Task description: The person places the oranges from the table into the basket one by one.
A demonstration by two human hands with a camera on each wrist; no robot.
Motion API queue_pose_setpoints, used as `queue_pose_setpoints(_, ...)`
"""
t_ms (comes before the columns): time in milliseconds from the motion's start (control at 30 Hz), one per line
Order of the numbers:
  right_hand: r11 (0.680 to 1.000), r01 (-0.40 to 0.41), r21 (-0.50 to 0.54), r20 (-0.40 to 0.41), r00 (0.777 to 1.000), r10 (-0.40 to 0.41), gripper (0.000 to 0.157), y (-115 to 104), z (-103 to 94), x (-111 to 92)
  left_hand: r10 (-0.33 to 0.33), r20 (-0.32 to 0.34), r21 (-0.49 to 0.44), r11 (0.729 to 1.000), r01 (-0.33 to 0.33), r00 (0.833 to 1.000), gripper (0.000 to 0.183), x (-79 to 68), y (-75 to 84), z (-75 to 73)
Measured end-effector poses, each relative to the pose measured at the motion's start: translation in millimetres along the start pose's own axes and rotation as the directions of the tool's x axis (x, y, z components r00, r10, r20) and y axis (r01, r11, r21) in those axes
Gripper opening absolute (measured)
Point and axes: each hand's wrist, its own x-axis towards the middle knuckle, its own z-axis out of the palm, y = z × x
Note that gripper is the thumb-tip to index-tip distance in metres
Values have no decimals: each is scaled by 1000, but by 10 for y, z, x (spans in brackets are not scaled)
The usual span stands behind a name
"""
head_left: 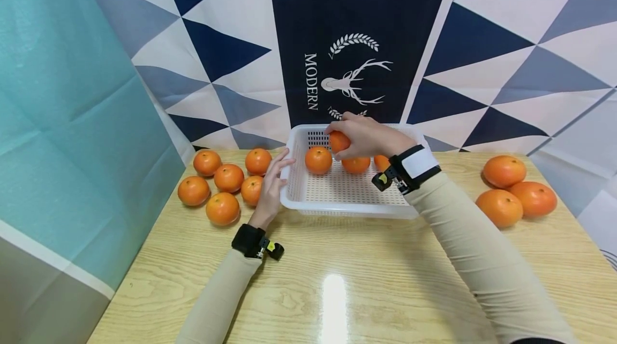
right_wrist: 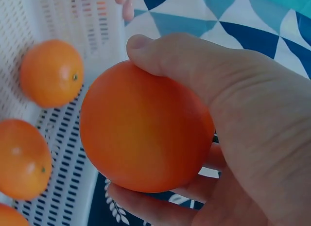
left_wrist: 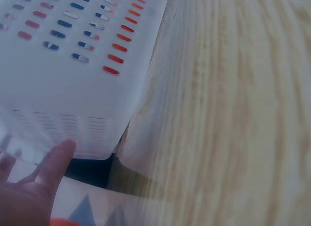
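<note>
A white plastic basket (head_left: 347, 207) with slotted walls stands on the table by the back cloth. Over its far side my right hand (head_left: 363, 135) grips an orange (right_wrist: 146, 129), thumb on one side and fingers round the other. Inside the basket lie an orange (head_left: 318, 160) at the left, a second orange (head_left: 356, 165) in the middle and a third orange (head_left: 381, 163) partly hidden by the right wrist. My left hand (head_left: 273, 186) is at the basket's left end, its fingers extended against the outer wall, as the left wrist view also shows.
Several loose oranges (head_left: 223, 209) sit on the wooden table (head_left: 289, 290) left of the basket, close to my left hand. Three larger orange fruits (head_left: 499, 208) are grouped at the right. A patterned cloth (head_left: 231, 12) hangs right behind the basket.
</note>
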Motion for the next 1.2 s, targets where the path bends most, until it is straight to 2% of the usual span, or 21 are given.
queue_pose_setpoints(367, 997, 31, 69, 41, 999, -34, 62, -56, 274, 84, 9, 15, -23, 1000, -9, 1000, 52, 1, 150, -15)
queue_pose_setpoints(533, 996, 15, 92, 63, 998, -21, 61, -38, 382, 122, -15, -9, 17, 1000, 15, 1000, 53, 2, 74, -3)
queue_pose_setpoints(733, 997, -15, 80, 122, 992, 5, 62, -9, 487, 135, 13, 0, 11, 1000, -13, 1000, 54, 16, 1, -12)
queue_pose_setpoints(800, 997, -18, 77, 136, 991, 7, 61, 4, 517, 134, 19, 10, 6, 1000, -19, 1000, 53, 15, 49, -16)
queue_pose_setpoints(1033, 997, -30, 76, 166, 986, 17, 58, 42, 575, 156, -5, 27, -3, 1000, 5, 1000, 51, -19, 388, -27)
queue_pose_setpoints(1200, 996, -32, 82, 205, 979, 14, 55, 65, 586, 186, -13, 31, -2, 1000, 13, 999, 50, -28, 404, -22)
